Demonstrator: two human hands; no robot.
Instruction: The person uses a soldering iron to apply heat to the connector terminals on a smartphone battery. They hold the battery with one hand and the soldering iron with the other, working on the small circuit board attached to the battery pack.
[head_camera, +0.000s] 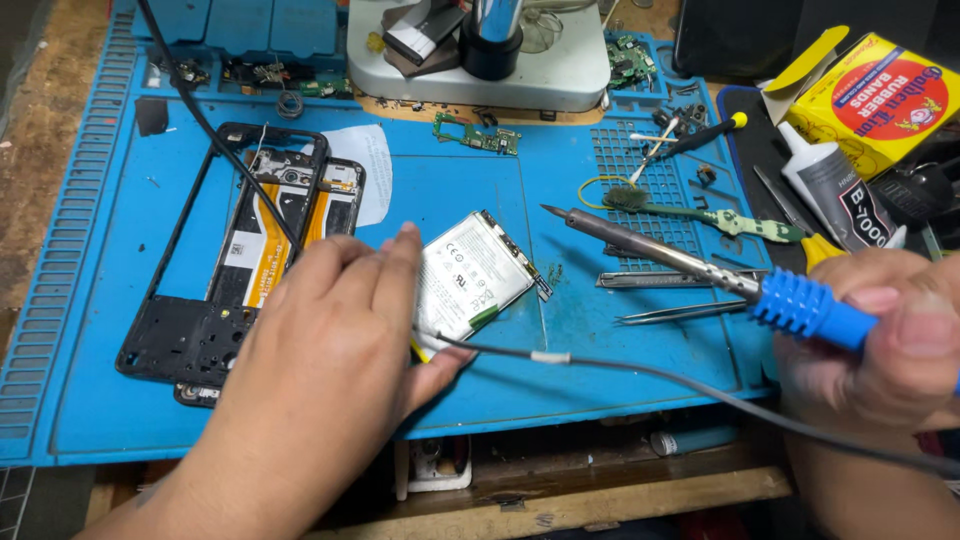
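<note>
My left hand (335, 330) rests on the blue work mat (120, 400), fingertips touching the left edge of a flat silver phone battery (468, 275). My right hand (885, 335) grips the blue handle of a soldering iron (650, 248), whose metal tip points left, apart from the battery. A grey cable (640, 370) runs from under my left hand toward the right. An opened black phone frame (245, 260) with orange flex strips lies to the left of my left hand.
Tweezers (670, 315) lie on the mat under the iron. A microscope base (480, 60) stands at the back. A green-handled brush (700, 212), a small circuit board (478, 135), a glue tube (840, 190) and a yellow box (880, 100) sit at right.
</note>
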